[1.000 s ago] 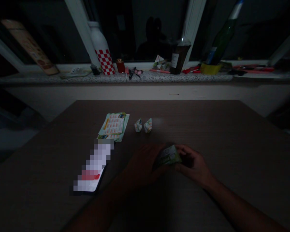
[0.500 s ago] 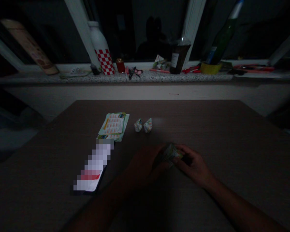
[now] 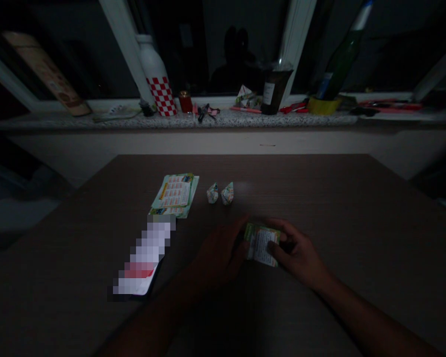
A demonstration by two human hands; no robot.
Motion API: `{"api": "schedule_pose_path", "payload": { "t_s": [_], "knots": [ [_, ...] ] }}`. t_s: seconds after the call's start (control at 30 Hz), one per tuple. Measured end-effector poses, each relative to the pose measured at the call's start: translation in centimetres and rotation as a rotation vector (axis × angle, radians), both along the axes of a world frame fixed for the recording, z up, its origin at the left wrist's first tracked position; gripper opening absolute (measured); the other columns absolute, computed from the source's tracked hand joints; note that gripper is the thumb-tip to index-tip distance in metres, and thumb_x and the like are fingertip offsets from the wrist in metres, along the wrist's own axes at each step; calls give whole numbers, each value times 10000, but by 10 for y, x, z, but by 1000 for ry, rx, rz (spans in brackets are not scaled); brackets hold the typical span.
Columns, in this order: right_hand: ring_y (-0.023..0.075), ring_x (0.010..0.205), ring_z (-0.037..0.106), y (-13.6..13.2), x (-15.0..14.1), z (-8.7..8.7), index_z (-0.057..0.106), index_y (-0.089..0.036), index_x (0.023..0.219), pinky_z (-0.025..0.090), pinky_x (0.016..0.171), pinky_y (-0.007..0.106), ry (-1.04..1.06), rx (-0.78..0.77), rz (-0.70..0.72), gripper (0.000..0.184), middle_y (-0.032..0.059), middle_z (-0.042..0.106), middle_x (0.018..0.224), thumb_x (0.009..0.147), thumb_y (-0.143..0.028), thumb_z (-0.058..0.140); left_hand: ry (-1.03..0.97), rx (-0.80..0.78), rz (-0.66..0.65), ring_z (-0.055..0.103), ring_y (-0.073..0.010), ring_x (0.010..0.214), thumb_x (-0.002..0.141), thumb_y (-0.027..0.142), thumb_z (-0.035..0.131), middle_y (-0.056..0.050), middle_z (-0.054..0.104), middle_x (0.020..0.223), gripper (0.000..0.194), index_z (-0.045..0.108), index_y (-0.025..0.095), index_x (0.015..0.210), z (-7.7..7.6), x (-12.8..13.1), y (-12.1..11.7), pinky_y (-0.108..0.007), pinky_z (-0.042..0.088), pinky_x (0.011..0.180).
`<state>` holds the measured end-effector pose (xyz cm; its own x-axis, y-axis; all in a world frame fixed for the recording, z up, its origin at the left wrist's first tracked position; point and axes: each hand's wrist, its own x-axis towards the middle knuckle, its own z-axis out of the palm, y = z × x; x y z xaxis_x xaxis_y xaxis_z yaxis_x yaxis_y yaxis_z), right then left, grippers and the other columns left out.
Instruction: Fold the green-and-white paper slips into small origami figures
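Between my hands is a folded piece of printed paper (image 3: pixel 262 246), greenish with lines of text on a white area. My right hand (image 3: pixel 297 253) pinches its right side, thumb on the printed face and fingers behind. At the paper's left edge, the thumb and fingers of my left hand (image 3: pixel 223 250) close on it; this hand is in deep shadow. Farther back on the table stand two small folded paper pieces, a left one (image 3: pixel 212 194) and a right one (image 3: pixel 227 194), both pointed at the top.
A stack of printed calendar sheets (image 3: pixel 174 191) lies left of the folded pieces. Nearer me is a phone (image 3: pixel 144 263) with a blurred screen. Along the windowsill (image 3: pixel 230 118) stand a checkered bottle (image 3: pixel 161 94), a dark plastic cup (image 3: pixel 275 91), a green bottle (image 3: pixel 340 64) and yellow tape (image 3: pixel 323 105).
The paper, tilted with a pointed top before, now turns its flat, rectangular text side up. My left fingers have drawn slightly left; the other things stay put.
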<state>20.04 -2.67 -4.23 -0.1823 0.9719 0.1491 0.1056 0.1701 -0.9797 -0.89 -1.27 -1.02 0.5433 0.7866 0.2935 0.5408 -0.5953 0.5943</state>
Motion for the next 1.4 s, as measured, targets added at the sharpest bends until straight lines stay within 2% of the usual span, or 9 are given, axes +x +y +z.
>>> {"api": "schedule_pose_path", "payload": {
  "t_s": [0.07,0.27,0.47,0.67,0.83,1.0,1.13,1.23,1.4],
  "knots": [
    [164,742,670,0,0,0,494,-212,1200,550,644,269,13,-1,14,359,38,691,881,846,-203,553,-1,26,-9,469,-239,1229,909,195,424,-132,478,1363,506,299,182,1399,2,-1,1,-435,407,1012],
    [163,769,652,2,2,1,562,-215,1148,533,646,256,-77,67,-49,353,37,676,923,803,-140,564,78,87,-105,367,-227,1308,816,25,437,-94,395,1413,466,526,221,1229,7,-3,5,-429,380,1046],
    [165,796,639,3,2,5,599,-213,1093,514,675,263,-114,75,-79,318,36,675,945,786,-136,567,160,189,-136,303,-242,1340,755,-57,461,-74,361,1429,508,619,257,1122,-3,-8,13,-458,337,1061],
    [159,727,626,4,3,5,609,-201,1027,487,603,249,-92,-2,-68,235,29,678,851,798,-195,553,244,212,-164,260,-245,1359,785,18,531,-71,340,1440,419,638,279,1096,-2,-10,14,-453,319,1068],
    [130,542,540,6,5,2,635,-189,962,429,506,241,-259,30,-35,173,-17,583,627,824,-228,537,280,174,-214,304,-244,1335,806,77,551,-69,432,1384,329,670,270,1045,4,-10,13,-437,325,1059],
    [179,740,603,9,9,4,649,-190,934,484,701,320,-484,263,-11,151,38,642,787,816,-169,558,333,114,-252,384,-238,1272,789,106,599,-50,499,1330,298,688,280,1013,7,-9,13,-423,325,1040],
    [228,985,576,10,12,4,639,-199,1008,452,866,389,-611,432,7,211,88,635,1035,807,-155,594,351,81,-268,462,-219,1186,806,140,606,-41,564,1236,257,687,270,1011,7,-8,13,-401,323,1021],
    [255,1094,526,7,11,4,632,-209,1067,421,915,428,-705,469,39,270,106,583,1159,808,-144,593,360,78,-266,487,-214,1147,812,139,600,-34,585,1202,261,680,271,1022,6,-8,12,-402,311,1010],
    [255,1125,509,1,6,6,624,-221,1080,394,946,438,-755,444,151,294,93,575,1186,799,-135,598,376,51,-267,510,-204,1104,818,149,603,-20,610,1140,251,665,264,1032,7,-8,12,-393,301,1004]
  ]
}}
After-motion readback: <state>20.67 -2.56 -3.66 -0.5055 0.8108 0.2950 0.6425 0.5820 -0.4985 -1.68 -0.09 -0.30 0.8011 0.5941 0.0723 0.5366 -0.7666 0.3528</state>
